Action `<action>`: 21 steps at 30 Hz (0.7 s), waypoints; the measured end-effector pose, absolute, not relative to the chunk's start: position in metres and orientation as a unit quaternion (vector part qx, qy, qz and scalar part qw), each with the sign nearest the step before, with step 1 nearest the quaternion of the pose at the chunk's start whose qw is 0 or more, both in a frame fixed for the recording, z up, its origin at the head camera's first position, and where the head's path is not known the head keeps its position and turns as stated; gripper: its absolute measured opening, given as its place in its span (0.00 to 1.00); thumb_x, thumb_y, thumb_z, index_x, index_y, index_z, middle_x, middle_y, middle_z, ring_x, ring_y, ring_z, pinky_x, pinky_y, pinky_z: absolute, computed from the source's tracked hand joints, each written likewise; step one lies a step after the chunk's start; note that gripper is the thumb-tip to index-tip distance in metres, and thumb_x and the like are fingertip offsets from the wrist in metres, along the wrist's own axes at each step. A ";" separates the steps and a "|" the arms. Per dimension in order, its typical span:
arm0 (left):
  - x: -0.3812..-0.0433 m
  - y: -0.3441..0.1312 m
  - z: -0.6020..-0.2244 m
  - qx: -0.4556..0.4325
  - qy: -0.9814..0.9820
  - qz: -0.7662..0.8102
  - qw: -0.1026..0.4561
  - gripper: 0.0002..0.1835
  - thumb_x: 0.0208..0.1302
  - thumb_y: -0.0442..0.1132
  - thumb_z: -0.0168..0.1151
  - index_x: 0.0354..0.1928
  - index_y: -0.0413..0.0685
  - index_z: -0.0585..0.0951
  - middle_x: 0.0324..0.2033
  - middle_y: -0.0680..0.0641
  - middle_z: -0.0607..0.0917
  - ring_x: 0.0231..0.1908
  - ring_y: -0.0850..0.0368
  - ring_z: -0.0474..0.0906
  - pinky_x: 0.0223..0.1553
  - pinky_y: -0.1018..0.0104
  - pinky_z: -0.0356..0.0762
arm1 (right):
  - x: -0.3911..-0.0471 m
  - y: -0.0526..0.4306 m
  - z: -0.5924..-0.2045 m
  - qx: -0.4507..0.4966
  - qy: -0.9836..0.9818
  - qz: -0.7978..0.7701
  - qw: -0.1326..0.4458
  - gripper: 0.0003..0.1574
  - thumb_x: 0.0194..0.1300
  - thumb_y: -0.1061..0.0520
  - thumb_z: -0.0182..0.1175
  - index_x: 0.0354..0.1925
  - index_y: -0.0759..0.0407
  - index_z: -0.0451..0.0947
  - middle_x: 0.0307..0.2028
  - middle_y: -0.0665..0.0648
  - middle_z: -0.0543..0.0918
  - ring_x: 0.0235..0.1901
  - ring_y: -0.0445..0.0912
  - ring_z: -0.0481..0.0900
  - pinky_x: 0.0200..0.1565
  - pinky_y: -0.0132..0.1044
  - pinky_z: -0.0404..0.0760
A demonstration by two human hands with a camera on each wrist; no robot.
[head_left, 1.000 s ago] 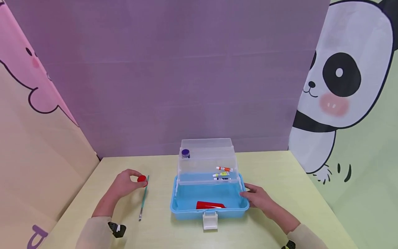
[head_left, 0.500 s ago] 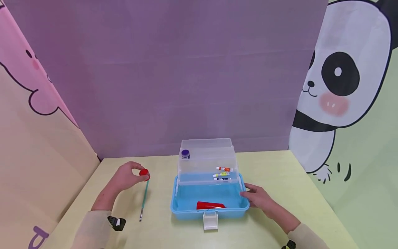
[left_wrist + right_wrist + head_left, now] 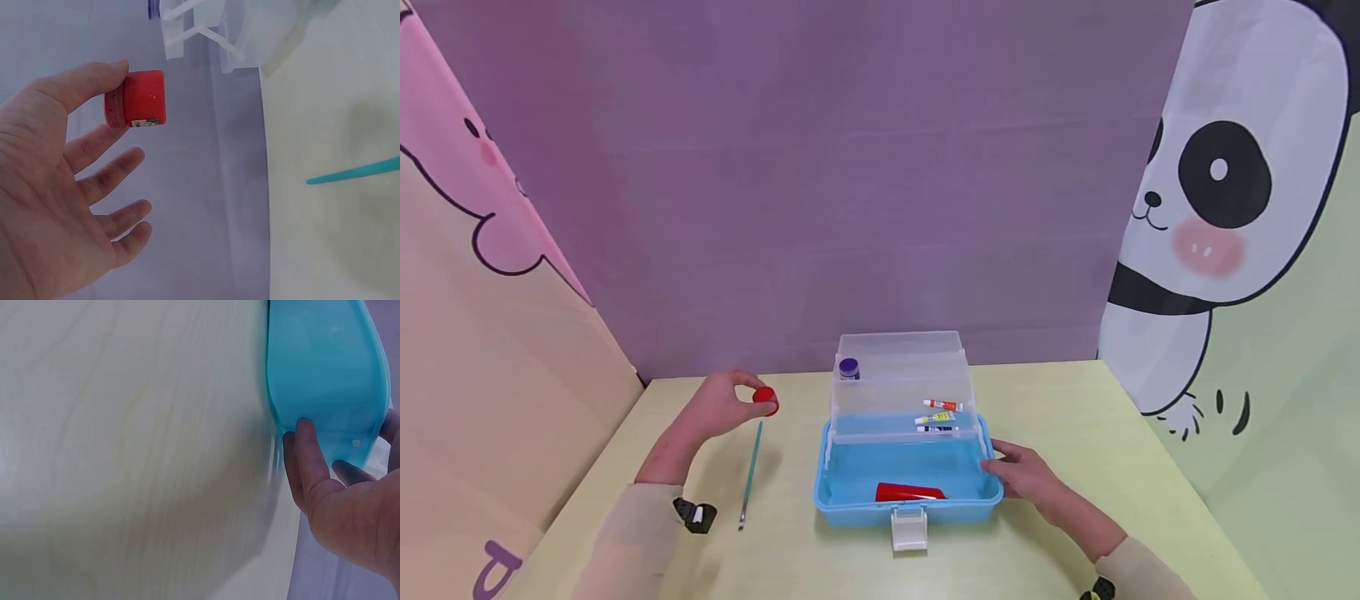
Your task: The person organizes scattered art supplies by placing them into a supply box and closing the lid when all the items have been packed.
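Observation:
My left hand (image 3: 724,407) pinches a small red paint jar (image 3: 766,400) between thumb and fingers, raised above the table. In the left wrist view, the red jar (image 3: 145,99) sits at the fingertips, with the other fingers spread loosely. My right hand (image 3: 1028,478) holds the right end of an open blue plastic case (image 3: 850,518). In the right wrist view, fingers of the right hand (image 3: 350,506) lie against the outer wall of the blue case (image 3: 325,369). A red paint tube (image 3: 910,492) lies inside the case.
A teal paintbrush (image 3: 751,475) lies left of the case. The raised clear lid section (image 3: 898,346) stands behind, showing a purple-capped jar (image 3: 848,368), plus an orange tube (image 3: 943,406), a yellow tube (image 3: 934,417) and a dark-and-white tube (image 3: 937,429). A white latch (image 3: 909,530) hangs in front.
My left hand has lifted the red paint jar up from beside the brush and moved slightly right, towards the case. The right hand stays on the case.

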State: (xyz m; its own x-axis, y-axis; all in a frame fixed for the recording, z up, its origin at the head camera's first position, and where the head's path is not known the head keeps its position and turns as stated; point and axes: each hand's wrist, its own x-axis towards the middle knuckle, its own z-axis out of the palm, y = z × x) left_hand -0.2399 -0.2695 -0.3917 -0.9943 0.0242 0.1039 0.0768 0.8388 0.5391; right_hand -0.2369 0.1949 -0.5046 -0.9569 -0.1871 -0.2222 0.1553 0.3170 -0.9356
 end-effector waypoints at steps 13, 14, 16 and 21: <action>-0.252 -0.247 -0.364 -0.063 -0.961 -0.267 0.041 0.22 0.56 0.50 0.71 0.46 0.41 0.83 0.50 0.40 0.78 0.54 0.38 0.70 0.44 0.47 0.79 | -0.237 0.195 -0.504 -0.020 0.806 -0.575 0.138 0.40 0.64 0.51 0.65 0.67 0.68 0.65 0.54 0.69 0.77 0.43 0.57 0.83 0.41 0.50 0.84; -0.252 -0.245 -0.362 -0.067 -0.961 -0.266 0.041 0.22 0.56 0.50 0.71 0.46 0.42 0.83 0.50 0.40 0.78 0.54 0.38 0.70 0.45 0.46 0.79 | -0.236 0.194 -0.503 -0.018 0.807 -0.574 0.138 0.40 0.63 0.51 0.65 0.67 0.68 0.65 0.53 0.68 0.78 0.42 0.57 0.83 0.41 0.50 0.84; -0.253 -0.241 -0.357 -0.070 -0.961 -0.263 0.042 0.21 0.56 0.50 0.70 0.45 0.42 0.83 0.51 0.40 0.78 0.55 0.38 0.70 0.46 0.44 0.78 | -0.236 0.194 -0.501 -0.017 0.807 -0.574 0.138 0.40 0.63 0.51 0.65 0.67 0.68 0.65 0.52 0.68 0.78 0.42 0.56 0.83 0.41 0.50 0.84; -0.255 -0.231 -0.350 -0.080 -0.964 -0.248 0.047 0.22 0.56 0.51 0.70 0.46 0.42 0.84 0.53 0.39 0.77 0.56 0.38 0.69 0.48 0.42 0.77 | -0.233 0.193 -0.501 -0.010 0.809 -0.571 0.139 0.40 0.63 0.51 0.65 0.67 0.68 0.65 0.55 0.70 0.76 0.42 0.57 0.83 0.41 0.49 0.84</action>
State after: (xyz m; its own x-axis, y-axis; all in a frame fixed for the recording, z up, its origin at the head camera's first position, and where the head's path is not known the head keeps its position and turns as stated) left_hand -0.2552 -0.2312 -0.3503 -0.9830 0.1304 0.1293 0.1766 0.8644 0.4707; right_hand -0.2332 0.1930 -0.5008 -0.9611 -0.1751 -0.2136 0.1428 0.3468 -0.9270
